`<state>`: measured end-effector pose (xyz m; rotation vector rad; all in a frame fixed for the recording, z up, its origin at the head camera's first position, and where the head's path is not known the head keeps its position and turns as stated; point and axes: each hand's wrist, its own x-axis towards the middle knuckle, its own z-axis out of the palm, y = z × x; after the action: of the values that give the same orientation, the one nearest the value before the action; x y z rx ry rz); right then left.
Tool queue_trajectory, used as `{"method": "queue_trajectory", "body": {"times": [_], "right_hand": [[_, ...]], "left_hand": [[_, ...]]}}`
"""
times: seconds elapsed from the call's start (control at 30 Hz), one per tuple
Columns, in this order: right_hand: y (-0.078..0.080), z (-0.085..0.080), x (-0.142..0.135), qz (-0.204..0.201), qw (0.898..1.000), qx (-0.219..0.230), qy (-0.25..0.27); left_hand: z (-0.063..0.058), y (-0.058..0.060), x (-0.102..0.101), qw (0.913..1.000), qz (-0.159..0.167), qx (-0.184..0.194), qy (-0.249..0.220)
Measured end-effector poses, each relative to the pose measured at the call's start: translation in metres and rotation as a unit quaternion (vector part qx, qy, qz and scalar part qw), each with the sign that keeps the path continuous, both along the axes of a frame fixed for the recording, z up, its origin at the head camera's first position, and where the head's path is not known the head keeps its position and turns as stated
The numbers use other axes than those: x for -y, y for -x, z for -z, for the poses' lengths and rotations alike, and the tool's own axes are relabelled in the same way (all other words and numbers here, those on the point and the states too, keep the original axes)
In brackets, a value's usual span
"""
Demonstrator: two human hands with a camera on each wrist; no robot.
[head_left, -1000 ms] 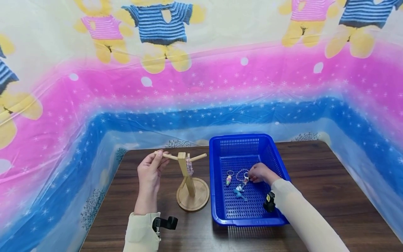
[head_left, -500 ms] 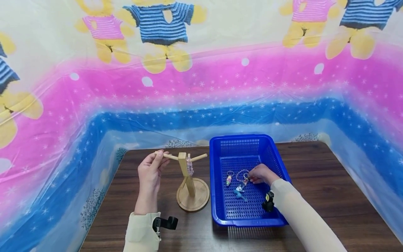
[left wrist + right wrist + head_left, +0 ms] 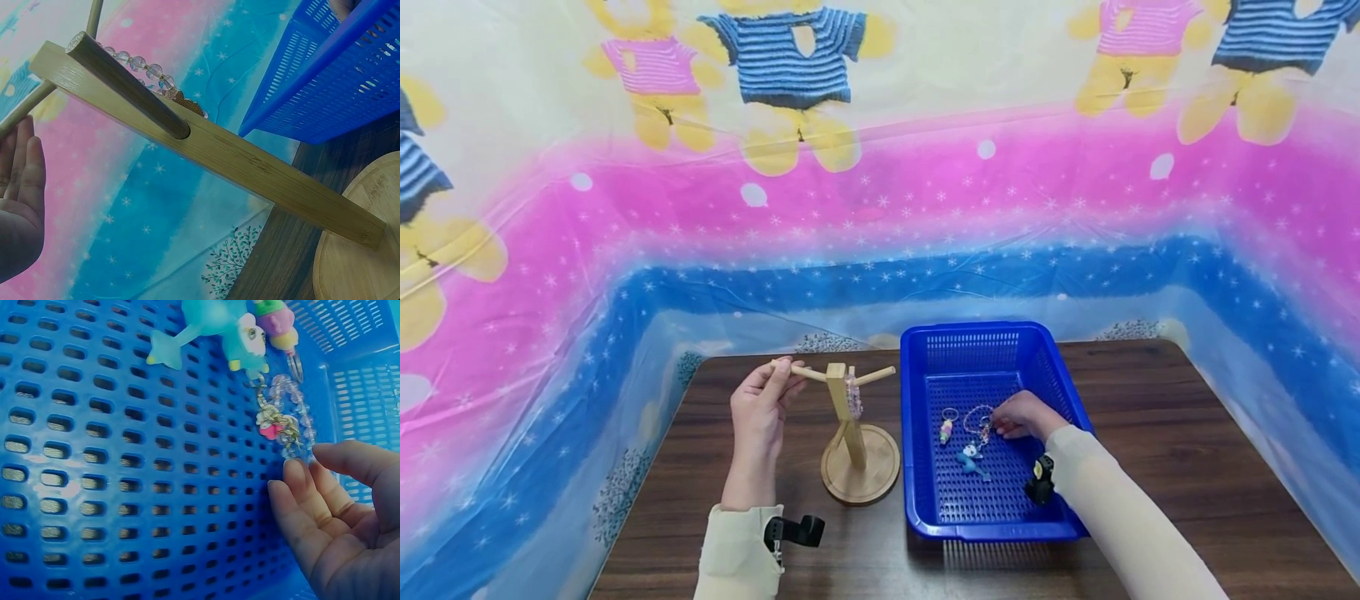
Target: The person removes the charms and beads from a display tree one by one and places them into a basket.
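My left hand (image 3: 758, 412) pinches the end of a peg (image 3: 809, 374) on a wooden stand (image 3: 854, 442) with a round base. A beaded bracelet (image 3: 137, 64) hangs on another of its pegs. Inside the blue basket (image 3: 970, 530), my right hand (image 3: 1022, 414) pinches a clear, pinkish beaded bracelet (image 3: 304, 422) between thumb and fingertips. Gold-coloured links and a pink charm (image 3: 270, 430) hang at the bracelet. Close to it lie a blue figure keychain (image 3: 972, 462) and a smaller pink, yellow and green keychain (image 3: 946, 431) with a metal ring.
Stand and basket are side by side on a dark wooden table (image 3: 1157, 433), the stand on the left. A printed pink and blue cloth (image 3: 880, 200) rises behind the table and at its sides. Black straps (image 3: 793, 531) circle both wrists.
Both hands keep their places and their holds. At the right fingertips, the ring and bracelet have shifted very slightly; the whole head view has drifted a little.
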<state>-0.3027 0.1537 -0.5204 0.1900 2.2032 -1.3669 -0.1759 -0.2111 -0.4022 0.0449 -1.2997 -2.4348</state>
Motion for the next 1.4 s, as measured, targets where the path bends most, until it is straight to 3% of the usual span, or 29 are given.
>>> {"method": "queue_trajectory", "body": {"times": [0.17, 0.43, 0.77, 0.9, 1.1, 1.4], "right_hand": [[0.002, -0.016, 0.003, -0.011, 1.0, -0.02, -0.014], [0.002, -0.053, 0.013, -0.058, 0.996, -0.063, 0.012], [-0.032, -0.095, 0.046, -0.121, 0.982, -0.115, 0.089], [-0.05, -0.106, 0.063, -0.116, 0.972, -0.148, 0.144], [-0.067, -0.115, 0.083, -0.077, 0.958, -0.168, 0.22], [-0.077, -0.126, 0.105, -0.063, 0.949, -0.164, 0.262]], "left_hand": [[0.001, 0.0, 0.0, 1.0, -0.001, 0.003, 0.0], [0.0, 0.0, 0.0, 1.0, 0.001, 0.005, -0.002], [0.001, -0.001, 0.001, 0.9999, -0.008, 0.01, 0.009], [0.0, -0.001, 0.0, 0.9997, -0.015, 0.017, 0.009], [0.0, 0.0, -0.001, 0.9997, -0.012, 0.015, 0.012], [0.001, 0.002, -0.001, 0.9998, -0.014, 0.01, 0.008]]}}
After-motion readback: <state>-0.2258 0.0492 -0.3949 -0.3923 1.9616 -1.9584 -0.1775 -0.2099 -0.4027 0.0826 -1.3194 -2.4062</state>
